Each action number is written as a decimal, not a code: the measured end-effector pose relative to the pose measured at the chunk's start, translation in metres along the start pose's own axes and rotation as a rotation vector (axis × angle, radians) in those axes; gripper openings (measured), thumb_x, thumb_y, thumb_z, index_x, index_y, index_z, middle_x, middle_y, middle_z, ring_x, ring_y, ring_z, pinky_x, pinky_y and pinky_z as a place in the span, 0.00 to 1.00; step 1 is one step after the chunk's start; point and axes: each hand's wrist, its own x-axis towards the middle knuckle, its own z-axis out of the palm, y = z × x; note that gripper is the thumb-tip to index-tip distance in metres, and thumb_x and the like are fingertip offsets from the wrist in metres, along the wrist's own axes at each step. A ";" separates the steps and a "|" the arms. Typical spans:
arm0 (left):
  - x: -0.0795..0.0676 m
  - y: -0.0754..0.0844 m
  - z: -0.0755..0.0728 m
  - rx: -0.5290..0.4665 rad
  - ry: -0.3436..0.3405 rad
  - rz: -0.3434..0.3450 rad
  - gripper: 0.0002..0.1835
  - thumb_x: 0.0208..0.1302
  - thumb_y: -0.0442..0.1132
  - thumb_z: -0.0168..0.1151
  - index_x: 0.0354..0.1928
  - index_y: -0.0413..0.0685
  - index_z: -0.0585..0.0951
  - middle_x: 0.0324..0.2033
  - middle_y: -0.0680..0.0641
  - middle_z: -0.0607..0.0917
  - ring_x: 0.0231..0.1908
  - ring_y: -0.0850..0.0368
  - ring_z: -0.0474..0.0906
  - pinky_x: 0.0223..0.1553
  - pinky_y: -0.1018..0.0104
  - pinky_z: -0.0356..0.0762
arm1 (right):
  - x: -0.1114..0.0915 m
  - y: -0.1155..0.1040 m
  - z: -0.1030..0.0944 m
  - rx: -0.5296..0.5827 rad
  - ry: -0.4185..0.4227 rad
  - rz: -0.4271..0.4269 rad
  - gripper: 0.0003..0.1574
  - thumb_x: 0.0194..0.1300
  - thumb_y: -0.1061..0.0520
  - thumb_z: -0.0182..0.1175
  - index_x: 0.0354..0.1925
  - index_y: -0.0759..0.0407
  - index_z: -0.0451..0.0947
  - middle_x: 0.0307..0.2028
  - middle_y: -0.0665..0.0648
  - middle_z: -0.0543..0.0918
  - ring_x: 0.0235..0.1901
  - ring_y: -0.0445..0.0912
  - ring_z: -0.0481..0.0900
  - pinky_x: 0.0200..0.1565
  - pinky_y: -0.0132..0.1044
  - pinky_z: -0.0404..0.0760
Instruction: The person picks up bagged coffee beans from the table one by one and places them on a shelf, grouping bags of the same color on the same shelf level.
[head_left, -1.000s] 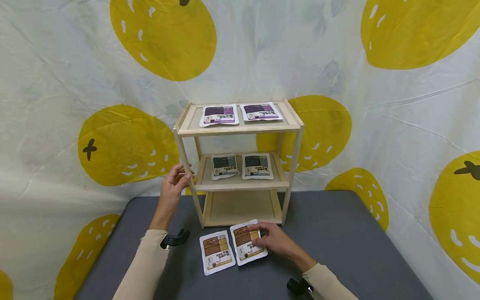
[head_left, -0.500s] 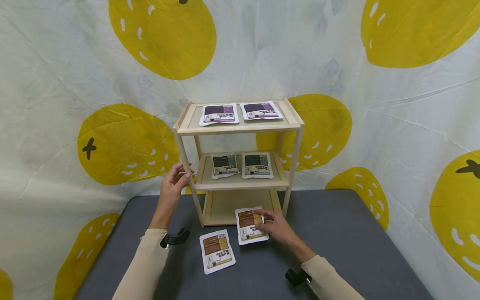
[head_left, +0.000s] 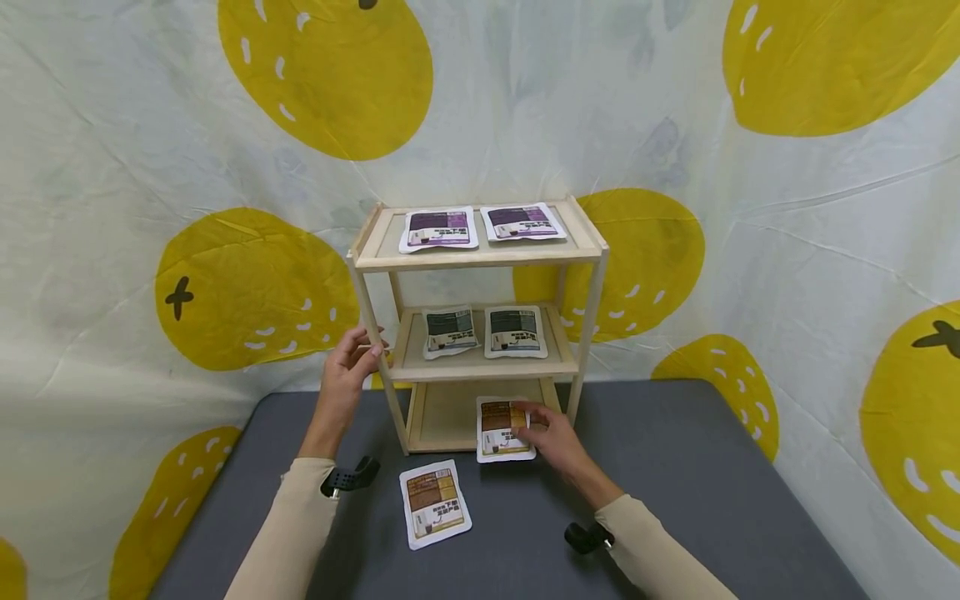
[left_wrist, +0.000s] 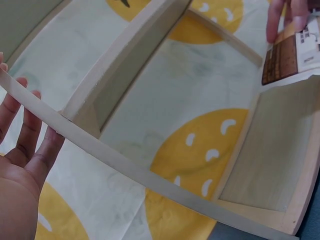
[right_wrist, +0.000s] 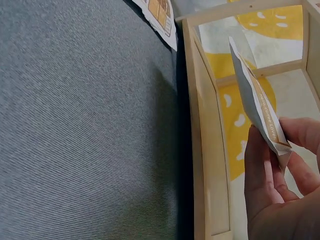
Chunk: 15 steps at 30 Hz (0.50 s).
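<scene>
A flat white packet with a brown label is pinched at its right edge by my right hand. It is held up off the table, at the front of the bottom shelf; the right wrist view shows the packet edge-on between thumb and fingers. My left hand grips the left front post of the wooden rack, near the middle shelf. A second brown-label packet lies flat on the table in front of the rack, left of my right hand.
Two purple-label packets, a left one and a right one, lie on the rack's top shelf. Two dark-green-label packets, a left one and a right one, lie on the middle shelf. A patterned cloth hangs behind the dark grey table.
My right hand has lifted the right brown-label packet off the table and carried it forward to the bottom shelf's front edge. My left hand has stayed on the post.
</scene>
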 end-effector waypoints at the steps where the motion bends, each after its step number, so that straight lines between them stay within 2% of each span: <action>1: -0.001 0.002 0.001 0.002 -0.002 0.001 0.17 0.76 0.32 0.56 0.63 0.37 0.75 0.48 0.36 0.79 0.48 0.51 0.82 0.48 0.63 0.84 | 0.001 -0.001 0.000 -0.011 0.006 -0.002 0.29 0.63 0.60 0.70 0.62 0.60 0.79 0.54 0.61 0.83 0.50 0.51 0.79 0.45 0.37 0.78; 4: -0.003 0.011 0.003 0.010 -0.005 0.004 0.18 0.76 0.32 0.56 0.63 0.34 0.74 0.47 0.35 0.78 0.48 0.51 0.82 0.48 0.62 0.84 | 0.004 -0.003 0.001 -0.041 0.024 -0.009 0.28 0.64 0.60 0.69 0.62 0.60 0.79 0.55 0.61 0.83 0.52 0.52 0.78 0.46 0.38 0.77; 8: -0.006 0.020 0.006 0.015 -0.003 0.002 0.18 0.76 0.32 0.56 0.63 0.32 0.73 0.47 0.37 0.79 0.47 0.54 0.82 0.48 0.63 0.84 | 0.007 -0.004 0.003 -0.045 0.042 -0.006 0.28 0.65 0.60 0.68 0.63 0.59 0.78 0.57 0.63 0.81 0.52 0.54 0.79 0.42 0.39 0.77; 15: -0.007 0.021 0.007 0.012 -0.001 -0.005 0.17 0.76 0.33 0.56 0.63 0.36 0.74 0.47 0.41 0.80 0.47 0.57 0.82 0.48 0.63 0.84 | 0.015 -0.002 0.008 -0.035 0.069 -0.008 0.30 0.67 0.61 0.67 0.66 0.60 0.75 0.60 0.68 0.77 0.47 0.54 0.81 0.34 0.38 0.78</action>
